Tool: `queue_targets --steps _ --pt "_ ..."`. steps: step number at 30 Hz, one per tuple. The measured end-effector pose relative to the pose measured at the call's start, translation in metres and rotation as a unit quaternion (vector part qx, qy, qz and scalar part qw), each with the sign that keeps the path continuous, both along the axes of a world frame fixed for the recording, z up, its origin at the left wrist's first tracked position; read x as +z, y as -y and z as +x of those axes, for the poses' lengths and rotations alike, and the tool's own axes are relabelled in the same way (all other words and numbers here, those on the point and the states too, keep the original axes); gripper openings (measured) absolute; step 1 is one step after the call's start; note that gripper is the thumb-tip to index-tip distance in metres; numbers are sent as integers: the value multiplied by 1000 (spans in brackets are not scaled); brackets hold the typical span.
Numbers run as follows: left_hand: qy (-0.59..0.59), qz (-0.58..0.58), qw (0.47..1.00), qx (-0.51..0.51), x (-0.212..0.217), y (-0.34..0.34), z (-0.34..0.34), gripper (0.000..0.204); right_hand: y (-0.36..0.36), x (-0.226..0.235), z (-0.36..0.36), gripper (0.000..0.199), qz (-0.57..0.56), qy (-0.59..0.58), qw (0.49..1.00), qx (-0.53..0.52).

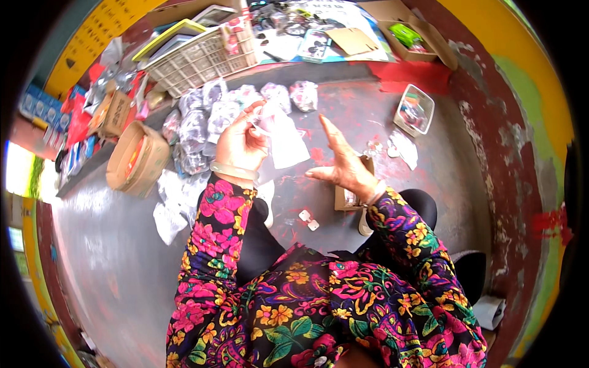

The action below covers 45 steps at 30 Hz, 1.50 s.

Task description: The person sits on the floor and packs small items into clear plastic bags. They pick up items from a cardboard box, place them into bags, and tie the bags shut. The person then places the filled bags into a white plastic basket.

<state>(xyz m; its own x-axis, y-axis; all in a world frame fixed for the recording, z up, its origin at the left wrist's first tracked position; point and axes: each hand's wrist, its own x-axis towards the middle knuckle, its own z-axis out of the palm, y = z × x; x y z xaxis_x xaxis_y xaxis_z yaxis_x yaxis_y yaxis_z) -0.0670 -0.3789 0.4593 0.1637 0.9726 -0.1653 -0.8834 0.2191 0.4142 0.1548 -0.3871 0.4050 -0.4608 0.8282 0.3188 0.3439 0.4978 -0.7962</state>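
The left hand (pixel 241 145) is raised with its fingers pinched on the top edge of a small clear plastic bag (pixel 283 140), which hangs open-sided and limp just beside the palm; a pale bangle sits on that wrist. The right hand (pixel 343 164) holds nothing, its fingers spread wide and its thumb out, poised near the bag's lower corner but apart from it. The grip on the bag looks light, so the thin film could slip from the fingertips or fold shut, and a careless sweep of the open hand might knock the small brown cardboard box (pixel 346 197) lying just under the right wrist, or scatter the two little white pieces (pixel 308 219) resting on the floor between the knees. Beyond the left hand lies a heap of filled clear packets (pixel 211 116), near enough that a dropped bag could be lost among them. A round cardboard tub (pixel 136 158) stands to the left, a white plastic basket (pixel 202 58) farther back, and a clear lidded container (pixel 415 110) to the right. The person sits on a worn concrete floor (pixel 116 245), grey with red paint stains, bounded by a painted yellow and red edge.
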Motion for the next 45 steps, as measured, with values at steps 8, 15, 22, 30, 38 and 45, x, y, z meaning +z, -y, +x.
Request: queue_targets --steps 8,15,22,30,38,45 --pt "67 -102 990 -71 -42 -13 29 21 -2 -4 29 30 -181 -256 948 -53" --pt "27 -110 992 -52 -74 -30 17 26 -4 0 27 49 -209 -258 941 -61" --pt "30 -140 989 -45 -67 -32 30 21 -6 -38 -3 81 -147 -55 988 -9" --pt "102 -130 982 -94 -76 -36 20 27 -21 -50 21 17 -340 -347 871 -77" --pt "42 -61 993 87 -71 -57 -16 26 -31 -45 66 21 -370 -407 821 -151" --pt "-268 -50 948 -161 -77 -10 49 38 -10 -18 58 32 -387 -468 789 -96"
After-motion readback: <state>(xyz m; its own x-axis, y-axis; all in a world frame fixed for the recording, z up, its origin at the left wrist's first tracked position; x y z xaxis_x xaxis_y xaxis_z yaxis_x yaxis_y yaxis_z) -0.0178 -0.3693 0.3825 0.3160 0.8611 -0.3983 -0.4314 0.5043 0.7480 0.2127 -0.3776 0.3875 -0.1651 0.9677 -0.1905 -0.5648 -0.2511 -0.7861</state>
